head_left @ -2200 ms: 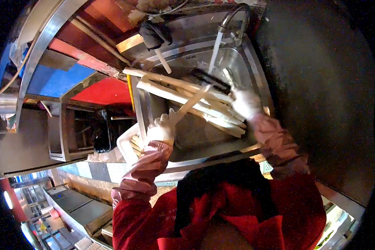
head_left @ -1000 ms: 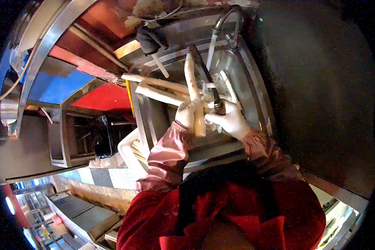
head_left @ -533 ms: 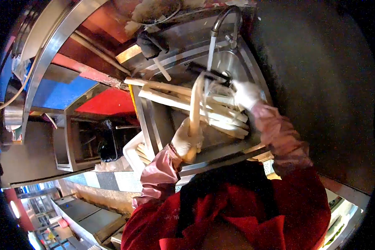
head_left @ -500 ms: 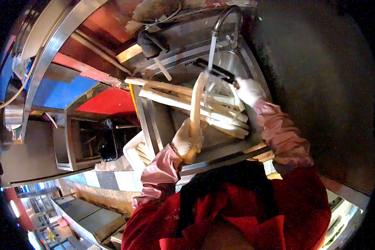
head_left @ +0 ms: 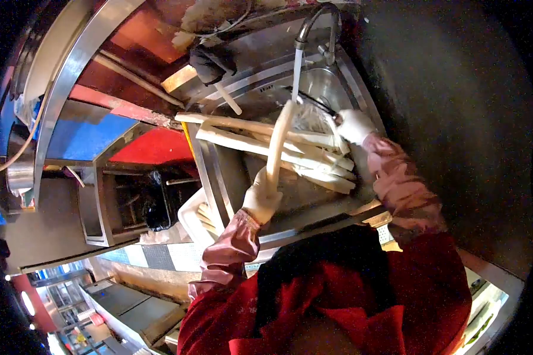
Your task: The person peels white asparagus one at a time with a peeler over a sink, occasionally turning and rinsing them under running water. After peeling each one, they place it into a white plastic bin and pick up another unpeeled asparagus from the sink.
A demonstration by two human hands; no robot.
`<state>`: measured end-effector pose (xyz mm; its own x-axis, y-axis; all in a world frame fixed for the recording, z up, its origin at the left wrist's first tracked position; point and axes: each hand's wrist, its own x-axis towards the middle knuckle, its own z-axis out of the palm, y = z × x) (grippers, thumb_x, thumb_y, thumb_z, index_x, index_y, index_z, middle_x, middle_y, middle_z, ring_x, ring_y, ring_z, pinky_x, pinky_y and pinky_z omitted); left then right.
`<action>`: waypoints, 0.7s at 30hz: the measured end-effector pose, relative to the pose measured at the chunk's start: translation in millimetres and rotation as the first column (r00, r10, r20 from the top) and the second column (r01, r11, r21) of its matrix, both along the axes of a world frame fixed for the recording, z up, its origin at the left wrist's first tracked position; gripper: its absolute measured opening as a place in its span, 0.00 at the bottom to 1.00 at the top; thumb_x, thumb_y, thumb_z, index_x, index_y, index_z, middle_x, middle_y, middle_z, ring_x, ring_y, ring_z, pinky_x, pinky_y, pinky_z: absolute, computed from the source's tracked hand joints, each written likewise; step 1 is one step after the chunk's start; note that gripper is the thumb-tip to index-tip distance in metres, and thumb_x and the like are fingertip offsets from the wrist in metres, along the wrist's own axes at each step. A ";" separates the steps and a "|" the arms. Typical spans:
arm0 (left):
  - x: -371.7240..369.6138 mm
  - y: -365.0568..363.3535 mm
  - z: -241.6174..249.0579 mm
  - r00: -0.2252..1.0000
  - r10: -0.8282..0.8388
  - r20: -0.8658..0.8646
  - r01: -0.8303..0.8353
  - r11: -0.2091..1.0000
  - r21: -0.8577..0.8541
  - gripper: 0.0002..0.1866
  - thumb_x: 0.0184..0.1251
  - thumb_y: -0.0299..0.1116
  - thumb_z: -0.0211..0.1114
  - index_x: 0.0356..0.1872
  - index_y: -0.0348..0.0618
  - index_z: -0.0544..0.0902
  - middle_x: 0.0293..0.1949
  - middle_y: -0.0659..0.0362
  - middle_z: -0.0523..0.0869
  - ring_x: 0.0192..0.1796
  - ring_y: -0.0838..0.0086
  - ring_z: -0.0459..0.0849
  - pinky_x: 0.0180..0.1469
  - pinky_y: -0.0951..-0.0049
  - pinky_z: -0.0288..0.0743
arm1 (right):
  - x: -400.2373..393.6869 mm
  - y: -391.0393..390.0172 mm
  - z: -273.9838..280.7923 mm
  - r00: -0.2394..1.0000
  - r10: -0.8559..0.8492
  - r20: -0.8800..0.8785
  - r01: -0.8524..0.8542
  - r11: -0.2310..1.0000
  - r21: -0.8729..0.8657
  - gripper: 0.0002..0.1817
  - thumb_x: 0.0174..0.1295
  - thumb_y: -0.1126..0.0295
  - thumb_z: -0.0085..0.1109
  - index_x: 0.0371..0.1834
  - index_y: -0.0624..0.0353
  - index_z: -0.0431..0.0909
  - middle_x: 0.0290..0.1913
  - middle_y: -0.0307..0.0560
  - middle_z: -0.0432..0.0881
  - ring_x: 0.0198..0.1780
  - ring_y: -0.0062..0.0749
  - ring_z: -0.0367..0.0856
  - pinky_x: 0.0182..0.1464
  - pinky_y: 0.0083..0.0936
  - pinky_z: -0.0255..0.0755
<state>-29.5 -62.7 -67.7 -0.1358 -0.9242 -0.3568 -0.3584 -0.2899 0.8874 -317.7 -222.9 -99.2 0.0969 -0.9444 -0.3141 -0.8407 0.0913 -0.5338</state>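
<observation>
My left hand [head_left: 262, 198], in a white glove, is closed around the lower end of a long pale peeled root [head_left: 278, 145]. Its upper end reaches up beneath the tap's water stream [head_left: 297, 74]. My right hand [head_left: 355, 127], also gloved, grips a narrow black tool [head_left: 314, 102] that slants toward the root's top; I cannot tell its exact kind. Several more pale roots [head_left: 237, 141] lie across the sink [head_left: 302, 204] behind the held one. Wet, pale shreds [head_left: 314, 118] gather below the tool, by my right fingers.
A curved metal tap [head_left: 305, 29] rises at the sink's far corner. Left of it, a dark cloth-like bundle [head_left: 212, 64] sits on the rim above a pale stick [head_left: 228, 99]. A white container [head_left: 195, 219] with pale pieces stands left of the sink. A dark surface [head_left: 456, 118] extends rightward.
The black tool has turned and now shows a thinner edge, with my right hand shifted slightly. My left hand still holds the root, whose top has moved slightly. The view has shifted a little.
</observation>
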 end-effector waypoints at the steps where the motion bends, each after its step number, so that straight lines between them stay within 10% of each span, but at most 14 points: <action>1: 0.5 -3.8 10.6 0.994 0.024 -0.107 -0.012 0.994 0.108 0.24 0.63 0.34 0.58 0.59 0.41 0.65 0.30 0.58 0.74 0.30 0.73 0.74 0.29 0.77 0.69 | -1.1 0.8 26.6 0.997 -0.010 -0.076 0.012 0.999 0.035 0.16 0.48 0.65 0.61 0.40 0.59 0.80 0.31 0.51 0.83 0.31 0.41 0.83 0.34 0.34 0.75; 4: 2.8 -10.3 22.3 0.904 -0.048 -0.426 0.088 0.993 0.076 0.24 0.65 0.38 0.59 0.57 0.36 0.67 0.24 0.61 0.74 0.24 0.76 0.73 0.24 0.79 0.67 | 0.0 14.5 37.7 0.969 -0.124 0.213 0.100 0.988 0.121 0.19 0.50 0.63 0.64 0.43 0.62 0.78 0.25 0.52 0.82 0.27 0.37 0.81 0.31 0.31 0.73; 6: -6.9 -13.7 21.2 0.759 0.220 -0.612 -0.065 0.962 0.265 0.25 0.61 0.37 0.62 0.56 0.35 0.67 0.21 0.62 0.74 0.19 0.76 0.71 0.22 0.76 0.67 | 16.1 31.5 28.5 0.945 -0.068 0.320 0.071 0.998 0.003 0.21 0.49 0.62 0.65 0.43 0.62 0.76 0.26 0.51 0.82 0.25 0.34 0.80 0.29 0.31 0.73; 12: -12.1 -29.6 41.8 0.792 0.236 -0.563 0.079 0.875 0.478 0.20 0.57 0.33 0.66 0.47 0.34 0.72 0.19 0.61 0.73 0.18 0.76 0.70 0.22 0.75 0.66 | 63.3 97.2 45.8 0.874 0.480 -0.082 -0.428 0.678 -0.598 0.19 0.56 0.56 0.58 0.47 0.54 0.73 0.25 0.47 0.79 0.22 0.35 0.78 0.21 0.35 0.69; 16: -8.9 -13.2 58.8 0.612 0.172 -0.772 0.237 0.891 0.387 0.27 0.57 0.31 0.64 0.56 0.31 0.67 0.17 0.62 0.72 0.17 0.70 0.73 0.23 0.69 0.70 | 46.5 46.4 24.9 0.948 0.257 -0.189 -0.294 0.934 -0.202 0.17 0.55 0.67 0.57 0.49 0.53 0.72 0.26 0.48 0.79 0.25 0.43 0.80 0.26 0.41 0.72; 21: 3.1 -2.6 26.8 0.523 0.141 -0.841 0.264 0.911 0.317 0.30 0.47 0.28 0.66 0.54 0.28 0.69 0.23 0.57 0.77 0.27 0.63 0.80 0.30 0.66 0.74 | 18.4 6.6 29.3 0.991 0.071 -0.116 -0.086 0.987 -0.138 0.15 0.54 0.66 0.58 0.45 0.57 0.77 0.30 0.51 0.82 0.30 0.39 0.82 0.33 0.34 0.75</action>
<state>-26.4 -65.3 -41.0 -0.6038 -0.7231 -0.3355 0.4555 -0.6584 0.5993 -299.2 -216.3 -69.9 0.1449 -0.9710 -0.1902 -0.8965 -0.0475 -0.4405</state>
